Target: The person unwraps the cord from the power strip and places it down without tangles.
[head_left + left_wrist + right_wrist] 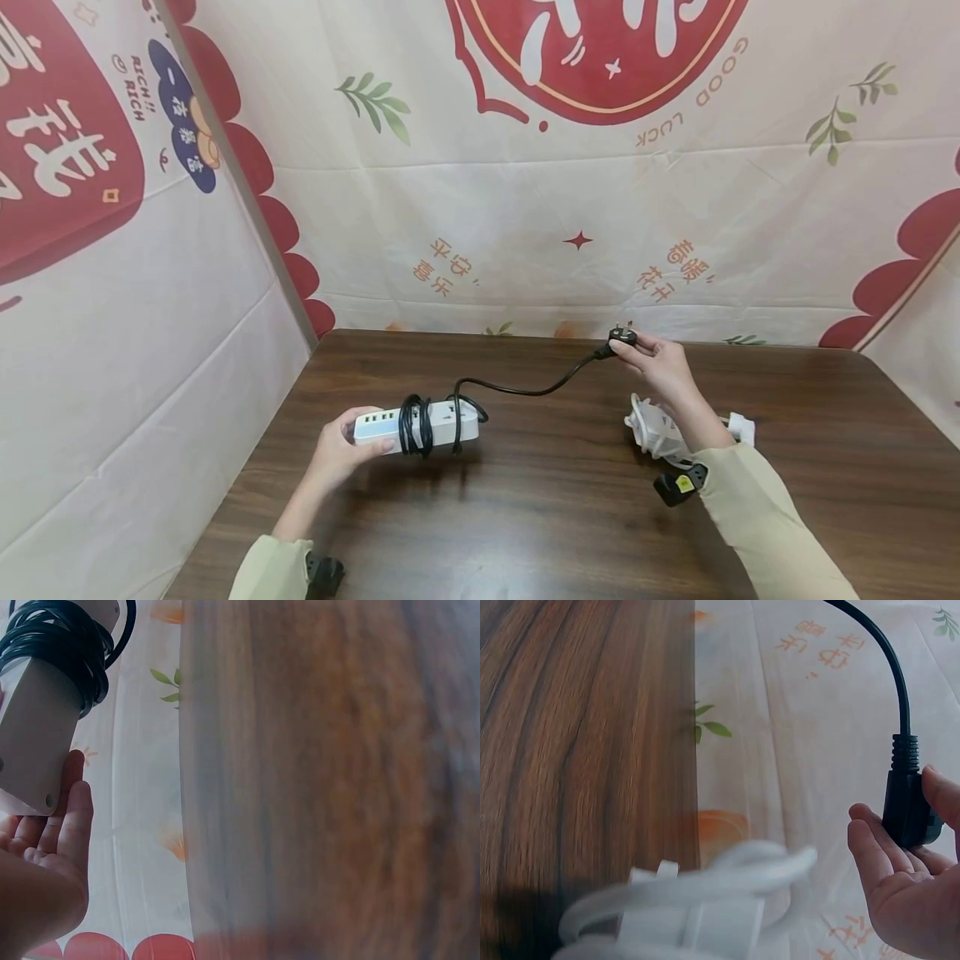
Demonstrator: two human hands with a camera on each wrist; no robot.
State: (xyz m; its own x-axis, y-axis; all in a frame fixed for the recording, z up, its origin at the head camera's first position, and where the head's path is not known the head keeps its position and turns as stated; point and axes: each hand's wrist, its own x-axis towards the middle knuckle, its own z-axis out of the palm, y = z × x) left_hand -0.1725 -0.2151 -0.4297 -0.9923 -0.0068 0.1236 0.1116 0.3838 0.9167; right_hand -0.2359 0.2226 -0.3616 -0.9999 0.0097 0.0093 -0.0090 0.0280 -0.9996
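A white power strip (pixel 447 423) is gripped at its left end by my left hand (pixel 339 450), above the table. Its black cord (pixel 417 427) is wound around the middle of the strip. From there a loose length runs to the right, up to a black plug (pixel 622 337) with its prongs pointing upward. My right hand (pixel 663 371) pinches that plug between thumb and fingers. In the left wrist view, the fingers (pixel 75 817) curl beneath the strip's end. The right wrist view shows the plug body (pixel 909 806) held with the cord rising from it.
A second white power strip (pixel 654 429) wrapped in white cord lies on the brown table (pixel 525 517) under my right forearm, with a white plug (pixel 741 428) beside it. Printed cloth (pixel 510 200) hangs along the table's back edge and left side.
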